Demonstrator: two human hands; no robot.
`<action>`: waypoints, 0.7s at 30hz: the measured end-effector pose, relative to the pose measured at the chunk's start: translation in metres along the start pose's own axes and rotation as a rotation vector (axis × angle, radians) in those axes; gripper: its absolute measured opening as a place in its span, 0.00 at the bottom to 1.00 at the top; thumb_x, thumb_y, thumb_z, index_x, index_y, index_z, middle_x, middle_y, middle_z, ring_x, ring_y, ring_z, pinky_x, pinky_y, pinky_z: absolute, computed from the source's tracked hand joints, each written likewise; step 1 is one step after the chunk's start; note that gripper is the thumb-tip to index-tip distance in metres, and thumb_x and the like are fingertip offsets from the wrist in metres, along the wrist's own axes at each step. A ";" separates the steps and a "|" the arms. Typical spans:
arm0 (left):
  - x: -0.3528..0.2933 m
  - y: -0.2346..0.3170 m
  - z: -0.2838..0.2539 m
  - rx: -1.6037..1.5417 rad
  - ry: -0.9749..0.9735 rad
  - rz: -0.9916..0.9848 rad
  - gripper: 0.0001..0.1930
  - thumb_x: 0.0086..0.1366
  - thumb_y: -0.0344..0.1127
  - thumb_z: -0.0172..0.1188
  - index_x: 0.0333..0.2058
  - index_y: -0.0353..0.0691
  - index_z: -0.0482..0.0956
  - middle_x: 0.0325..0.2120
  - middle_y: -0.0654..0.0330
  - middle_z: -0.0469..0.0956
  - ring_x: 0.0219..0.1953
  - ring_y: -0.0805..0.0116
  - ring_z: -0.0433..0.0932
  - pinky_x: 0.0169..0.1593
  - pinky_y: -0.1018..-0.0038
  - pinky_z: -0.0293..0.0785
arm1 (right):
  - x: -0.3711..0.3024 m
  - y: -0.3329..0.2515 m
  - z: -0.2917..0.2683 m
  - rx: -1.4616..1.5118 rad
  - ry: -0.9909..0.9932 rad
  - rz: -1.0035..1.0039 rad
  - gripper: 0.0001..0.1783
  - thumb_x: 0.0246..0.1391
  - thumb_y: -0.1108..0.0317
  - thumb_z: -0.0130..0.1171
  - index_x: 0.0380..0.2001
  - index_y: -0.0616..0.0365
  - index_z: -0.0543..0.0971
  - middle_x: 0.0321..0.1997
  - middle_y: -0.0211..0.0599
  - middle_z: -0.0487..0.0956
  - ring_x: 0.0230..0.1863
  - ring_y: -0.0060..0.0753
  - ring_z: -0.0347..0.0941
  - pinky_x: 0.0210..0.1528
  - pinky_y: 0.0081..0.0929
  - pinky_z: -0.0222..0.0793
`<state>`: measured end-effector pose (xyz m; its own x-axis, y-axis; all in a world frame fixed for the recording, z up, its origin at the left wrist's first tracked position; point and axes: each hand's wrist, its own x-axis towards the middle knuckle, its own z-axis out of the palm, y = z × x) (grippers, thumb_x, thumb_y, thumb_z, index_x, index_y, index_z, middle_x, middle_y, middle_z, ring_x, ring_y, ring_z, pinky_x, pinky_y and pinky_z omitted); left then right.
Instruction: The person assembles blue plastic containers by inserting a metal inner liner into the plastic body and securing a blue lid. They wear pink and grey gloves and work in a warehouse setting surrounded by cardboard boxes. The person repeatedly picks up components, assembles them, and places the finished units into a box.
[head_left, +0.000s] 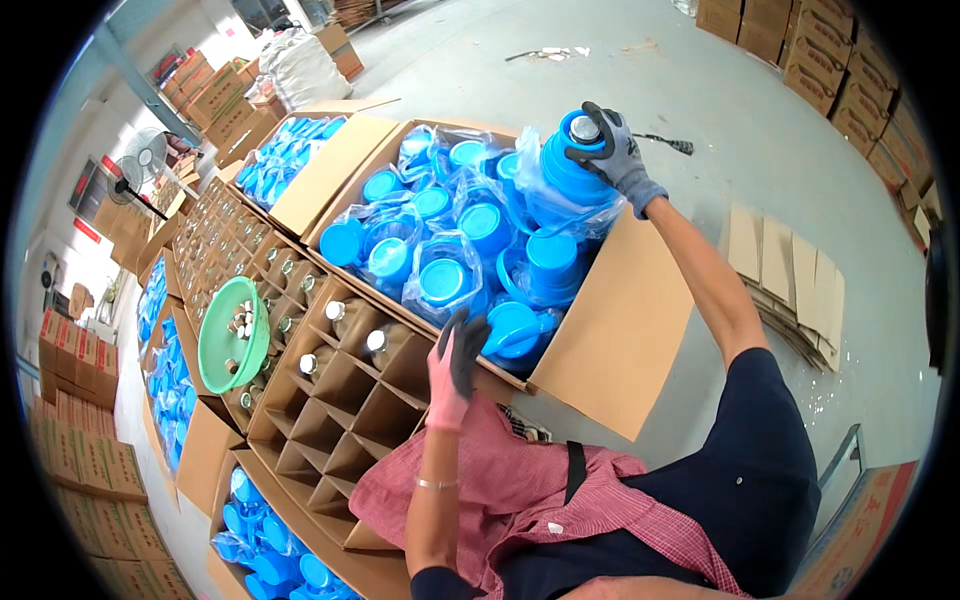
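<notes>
My right hand point(622, 160), in a grey glove with dark fingers, grips a blue plastic flask point(572, 182) by its top. A silvery round piece shows at the flask's mouth, and clear plastic film hangs around its body. It is held over the right side of a large carton point(620, 330) of blue lidded flasks point(443, 282), several wrapped in clear film. My left hand point(457, 358), in a pink and dark grey glove, is empty with fingers apart. It hovers between that carton and a divided carton point(330, 425), where white-topped bottles point(378, 342) stand in several cells.
A green basin point(232, 335) with small pale pieces rests on another divided carton point(215, 235) of bottles. More cartons of blue flasks point(290, 155) stand left and behind. Flat cardboard sheets point(785, 280) lie on the floor at right. Stacked boxes point(830, 60) line the far right.
</notes>
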<state>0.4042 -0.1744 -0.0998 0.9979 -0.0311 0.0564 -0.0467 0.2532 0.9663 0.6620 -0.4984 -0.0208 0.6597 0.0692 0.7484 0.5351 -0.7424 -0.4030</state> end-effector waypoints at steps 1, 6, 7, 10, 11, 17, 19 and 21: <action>-0.020 0.009 -0.008 0.015 0.074 -0.107 0.24 0.73 0.41 0.47 0.60 0.29 0.62 0.51 0.47 0.74 0.55 0.59 0.74 0.61 0.68 0.67 | -0.005 0.010 0.008 0.006 -0.042 0.092 0.45 0.33 0.42 0.72 0.54 0.53 0.71 0.48 0.51 0.75 0.53 0.54 0.69 0.54 0.44 0.68; -0.112 -0.020 -0.065 0.920 0.340 0.108 0.19 0.66 0.29 0.54 0.54 0.31 0.71 0.48 0.46 0.75 0.52 0.52 0.73 0.60 0.64 0.65 | -0.043 0.054 0.060 -0.074 -0.119 0.255 0.39 0.32 0.42 0.73 0.46 0.51 0.72 0.46 0.47 0.76 0.51 0.54 0.69 0.50 0.49 0.69; -0.130 -0.034 -0.076 0.971 0.384 0.097 0.19 0.64 0.28 0.55 0.54 0.31 0.70 0.47 0.46 0.75 0.51 0.49 0.72 0.60 0.61 0.64 | -0.051 0.054 0.072 -0.132 -0.206 0.313 0.41 0.32 0.42 0.73 0.49 0.49 0.72 0.47 0.48 0.76 0.52 0.55 0.69 0.51 0.49 0.69; -0.131 -0.037 -0.066 1.248 0.325 0.194 0.21 0.60 0.30 0.59 0.52 0.34 0.72 0.46 0.49 0.76 0.50 0.49 0.73 0.64 0.56 0.59 | -0.082 0.105 0.092 -0.354 -0.315 0.466 0.40 0.36 0.43 0.71 0.53 0.46 0.72 0.49 0.50 0.75 0.53 0.55 0.69 0.50 0.51 0.69; -0.128 -0.039 -0.065 1.256 0.325 0.223 0.20 0.59 0.30 0.59 0.51 0.35 0.73 0.45 0.49 0.77 0.50 0.50 0.74 0.64 0.56 0.60 | -0.087 0.118 0.099 -0.493 -0.342 0.552 0.38 0.39 0.44 0.69 0.55 0.44 0.72 0.50 0.51 0.74 0.53 0.55 0.69 0.50 0.52 0.69; -0.123 -0.044 -0.070 1.240 0.361 0.247 0.17 0.56 0.30 0.60 0.46 0.36 0.76 0.42 0.52 0.79 0.47 0.51 0.76 0.61 0.56 0.65 | -0.012 0.039 0.151 -0.434 -0.398 0.234 0.25 0.48 0.54 0.63 0.49 0.52 0.77 0.52 0.49 0.73 0.53 0.57 0.69 0.56 0.48 0.67; -0.113 -0.045 -0.065 1.188 0.315 0.277 0.16 0.55 0.30 0.60 0.44 0.36 0.77 0.41 0.53 0.80 0.46 0.51 0.77 0.60 0.56 0.66 | 0.008 0.052 0.186 -0.281 -0.390 0.250 0.32 0.48 0.46 0.62 0.54 0.51 0.74 0.56 0.50 0.72 0.59 0.56 0.65 0.60 0.50 0.63; -0.112 -0.045 -0.066 1.189 0.348 0.276 0.15 0.55 0.30 0.60 0.43 0.35 0.78 0.40 0.52 0.80 0.45 0.51 0.77 0.59 0.56 0.67 | 0.017 0.013 0.235 -0.306 -0.489 0.313 0.38 0.47 0.41 0.60 0.57 0.52 0.72 0.60 0.53 0.68 0.63 0.58 0.62 0.63 0.52 0.58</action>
<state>0.2978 -0.1189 -0.1660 0.8990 0.1850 0.3970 -0.0847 -0.8158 0.5721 0.8038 -0.3506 -0.1373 0.9623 0.0610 0.2652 0.1528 -0.9276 -0.3409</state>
